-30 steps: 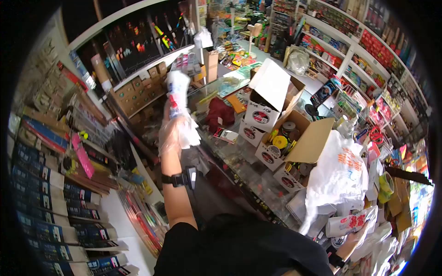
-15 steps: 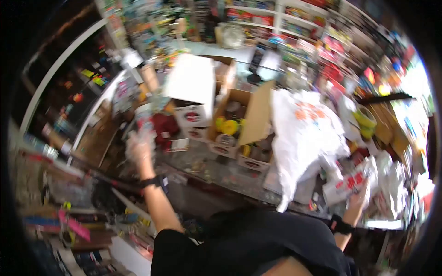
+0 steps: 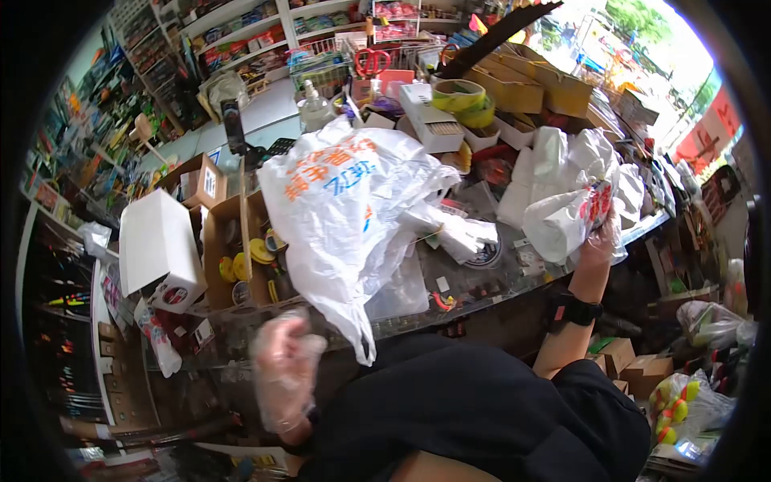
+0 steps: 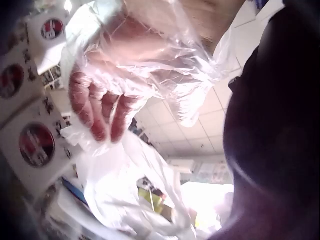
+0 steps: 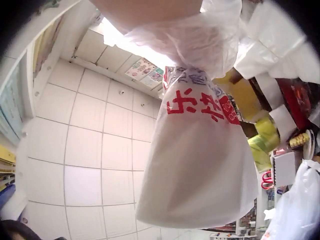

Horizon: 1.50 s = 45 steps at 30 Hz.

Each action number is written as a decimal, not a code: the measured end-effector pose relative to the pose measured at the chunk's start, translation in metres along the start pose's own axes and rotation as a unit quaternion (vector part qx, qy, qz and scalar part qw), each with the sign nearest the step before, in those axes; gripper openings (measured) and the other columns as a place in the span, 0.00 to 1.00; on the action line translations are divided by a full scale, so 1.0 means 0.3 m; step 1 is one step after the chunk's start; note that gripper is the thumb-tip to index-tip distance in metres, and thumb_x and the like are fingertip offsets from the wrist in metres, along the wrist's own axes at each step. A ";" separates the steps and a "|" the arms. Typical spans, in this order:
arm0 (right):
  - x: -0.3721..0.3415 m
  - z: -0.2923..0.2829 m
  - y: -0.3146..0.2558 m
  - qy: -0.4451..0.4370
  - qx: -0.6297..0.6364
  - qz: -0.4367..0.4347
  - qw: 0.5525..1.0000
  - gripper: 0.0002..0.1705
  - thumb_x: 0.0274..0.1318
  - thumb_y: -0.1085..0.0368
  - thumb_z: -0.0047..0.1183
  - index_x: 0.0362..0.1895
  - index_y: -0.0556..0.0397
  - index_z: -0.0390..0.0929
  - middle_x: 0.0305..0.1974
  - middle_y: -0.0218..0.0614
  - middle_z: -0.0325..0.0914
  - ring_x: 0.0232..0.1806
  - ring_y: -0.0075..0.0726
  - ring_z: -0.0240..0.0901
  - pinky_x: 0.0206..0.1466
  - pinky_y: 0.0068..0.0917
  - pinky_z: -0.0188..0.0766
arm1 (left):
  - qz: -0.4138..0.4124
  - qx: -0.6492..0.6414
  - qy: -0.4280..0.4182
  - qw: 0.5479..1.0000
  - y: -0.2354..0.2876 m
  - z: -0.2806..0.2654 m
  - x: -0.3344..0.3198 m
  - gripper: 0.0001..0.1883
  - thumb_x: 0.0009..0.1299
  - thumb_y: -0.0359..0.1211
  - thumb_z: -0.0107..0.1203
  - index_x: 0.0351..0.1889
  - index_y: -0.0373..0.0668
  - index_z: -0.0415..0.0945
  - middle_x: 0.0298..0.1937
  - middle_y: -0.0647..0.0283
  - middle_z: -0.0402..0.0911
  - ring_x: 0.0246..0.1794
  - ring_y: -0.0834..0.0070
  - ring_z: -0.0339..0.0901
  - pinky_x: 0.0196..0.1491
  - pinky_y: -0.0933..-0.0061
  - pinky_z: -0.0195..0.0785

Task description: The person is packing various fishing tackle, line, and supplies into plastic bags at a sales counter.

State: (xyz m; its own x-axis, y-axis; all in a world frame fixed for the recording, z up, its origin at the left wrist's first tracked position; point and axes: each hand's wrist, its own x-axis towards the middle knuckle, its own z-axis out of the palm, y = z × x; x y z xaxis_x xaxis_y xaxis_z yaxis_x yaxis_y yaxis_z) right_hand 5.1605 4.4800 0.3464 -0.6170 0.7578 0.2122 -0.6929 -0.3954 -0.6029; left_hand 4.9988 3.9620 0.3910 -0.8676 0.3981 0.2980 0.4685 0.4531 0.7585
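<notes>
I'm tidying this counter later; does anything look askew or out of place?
In the head view, the white plastic bag with orange lettering looks out of place: it lies crumpled, hides part of an open box, and its narrow end trails past the front edge of the counter.

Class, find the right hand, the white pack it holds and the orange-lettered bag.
Right hand (image 3: 597, 242), head view: middle.
White pack (image 5: 195, 170), right wrist view: unprinted side.
Orange-lettered bag (image 3: 333, 233), head view: plain middle.

1 held pkg (image 3: 562, 226), 2 yel tape rolls (image 3: 458, 104)
</notes>
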 end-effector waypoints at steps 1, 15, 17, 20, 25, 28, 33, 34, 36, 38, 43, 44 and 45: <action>-0.041 0.024 -0.024 -0.032 -0.018 -0.020 0.999 0.22 0.66 0.58 0.37 0.57 0.58 0.66 0.52 0.46 0.74 0.51 0.46 0.74 0.56 0.43 0.71 | -0.033 0.036 -0.082 0.995 0.071 0.032 0.018 0.20 0.60 0.42 0.65 0.39 0.36 0.76 0.35 0.56 0.77 0.30 0.68 0.75 0.34 0.67 0.69; -0.226 0.385 0.157 -0.386 -0.469 -0.045 0.793 0.31 0.48 0.66 0.60 0.58 0.59 0.67 0.52 0.45 0.71 0.52 0.42 0.71 0.57 0.32 0.65 | -0.102 -0.450 0.171 0.870 0.205 0.140 0.128 0.25 0.65 0.29 0.53 0.60 0.32 0.63 0.23 0.64 0.72 0.20 0.79 0.67 0.31 0.77 0.68; -0.133 0.447 0.204 -0.488 -0.445 -0.076 0.747 0.32 0.47 0.61 0.61 0.57 0.59 0.69 0.51 0.46 0.72 0.53 0.45 0.70 0.58 0.35 0.64 | -0.049 -0.475 0.040 0.878 0.298 0.122 0.164 0.31 0.63 0.30 0.54 0.64 0.32 0.59 0.18 0.67 0.68 0.12 0.83 0.60 0.21 0.81 0.60; -0.091 0.605 0.284 -0.613 -0.370 0.002 0.698 0.25 0.53 0.56 0.56 0.52 0.59 0.73 0.48 0.48 0.76 0.51 0.45 0.73 0.56 0.35 0.67 | -0.063 -0.388 -0.044 0.918 0.373 0.135 0.163 0.38 0.62 0.29 0.56 0.69 0.33 0.51 0.16 0.67 0.68 0.08 0.86 0.56 0.12 0.85 0.49; 0.084 0.840 0.643 -0.493 -0.437 0.102 0.745 0.24 0.54 0.55 0.54 0.52 0.56 0.75 0.50 0.46 0.75 0.53 0.45 0.72 0.55 0.38 0.67 | -0.059 -0.464 -0.118 0.876 0.417 0.145 0.158 0.40 0.62 0.30 0.59 0.70 0.35 0.49 0.22 0.68 0.72 0.15 0.86 0.63 0.15 0.89 0.52; 0.146 0.889 0.821 -0.345 -0.505 0.148 0.778 0.23 0.55 0.55 0.53 0.51 0.54 0.75 0.52 0.44 0.75 0.54 0.45 0.71 0.54 0.40 0.67 | -0.063 -0.471 -0.087 0.876 0.428 0.157 0.176 0.40 0.62 0.33 0.59 0.69 0.32 0.49 0.20 0.68 0.70 0.13 0.86 0.60 0.16 0.88 0.54; 0.051 0.917 0.975 -0.181 -0.584 0.154 0.776 0.22 0.56 0.54 0.52 0.51 0.51 0.77 0.54 0.42 0.74 0.56 0.45 0.70 0.53 0.43 0.68 | -0.010 -0.447 -0.057 0.893 0.446 0.150 0.219 0.38 0.66 0.33 0.55 0.70 0.32 0.47 0.22 0.66 0.70 0.14 0.86 0.59 0.20 0.87 0.59; 0.048 0.916 0.976 -0.176 -0.586 0.158 0.775 0.22 0.56 0.54 0.51 0.51 0.50 0.77 0.54 0.42 0.74 0.57 0.45 0.70 0.53 0.44 0.68 | 0.003 -0.468 -0.082 0.880 0.453 0.146 0.218 0.37 0.67 0.32 0.54 0.70 0.33 0.47 0.23 0.65 0.71 0.17 0.84 0.63 0.22 0.87 0.58; 0.088 0.896 0.939 -0.228 -0.569 0.179 0.769 0.21 0.56 0.53 0.50 0.51 0.49 0.77 0.55 0.41 0.73 0.57 0.45 0.69 0.53 0.45 0.68 | 0.001 -0.470 -0.099 0.877 0.475 0.140 0.211 0.35 0.68 0.30 0.52 0.70 0.35 0.48 0.26 0.64 0.72 0.21 0.83 0.66 0.24 0.88 0.58; 0.132 0.886 0.834 -0.348 -0.582 0.168 0.715 0.20 0.57 0.53 0.49 0.49 0.49 0.78 0.50 0.38 0.75 0.52 0.43 0.72 0.50 0.42 0.70 | -0.011 -0.426 -0.046 0.904 0.493 0.134 0.211 0.31 0.67 0.28 0.51 0.68 0.34 0.54 0.27 0.67 0.71 0.23 0.84 0.66 0.26 0.90 0.58; 0.250 0.739 0.509 -0.386 -0.510 0.217 0.737 0.09 0.56 0.64 0.55 0.28 0.58 0.81 0.24 0.35 0.79 0.25 0.25 0.77 0.28 0.19 0.75 | -0.069 -0.413 0.041 0.907 0.371 0.086 0.263 0.31 0.66 0.31 0.50 0.65 0.26 0.54 0.23 0.67 0.69 0.17 0.85 0.61 0.28 0.87 0.61; 0.266 0.710 0.445 -0.370 -0.531 0.196 0.737 0.11 0.57 0.63 0.56 0.28 0.59 0.80 0.24 0.35 0.78 0.25 0.27 0.76 0.26 0.20 0.74 | -0.060 -0.425 0.041 0.902 0.359 0.080 0.266 0.31 0.66 0.31 0.50 0.65 0.26 0.54 0.23 0.67 0.69 0.17 0.85 0.61 0.27 0.87 0.60; 0.269 0.681 0.411 -0.320 -0.533 0.223 0.751 0.16 0.58 0.58 0.56 0.26 0.58 0.79 0.23 0.33 0.77 0.25 0.24 0.76 0.24 0.19 0.72 | -0.053 -0.438 0.040 0.897 0.352 0.075 0.268 0.31 0.66 0.31 0.50 0.64 0.26 0.55 0.23 0.68 0.69 0.17 0.85 0.60 0.26 0.87 0.59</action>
State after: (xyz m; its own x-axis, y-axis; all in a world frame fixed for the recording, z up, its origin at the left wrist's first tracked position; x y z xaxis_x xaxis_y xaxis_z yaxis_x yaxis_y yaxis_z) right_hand 4.9489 4.3864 0.4464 -0.9884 0.1333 -0.0731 0.1172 0.3622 -0.9247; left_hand 4.9823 4.0597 0.4819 -0.9253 0.3147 0.2118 0.1028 -0.3293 0.9386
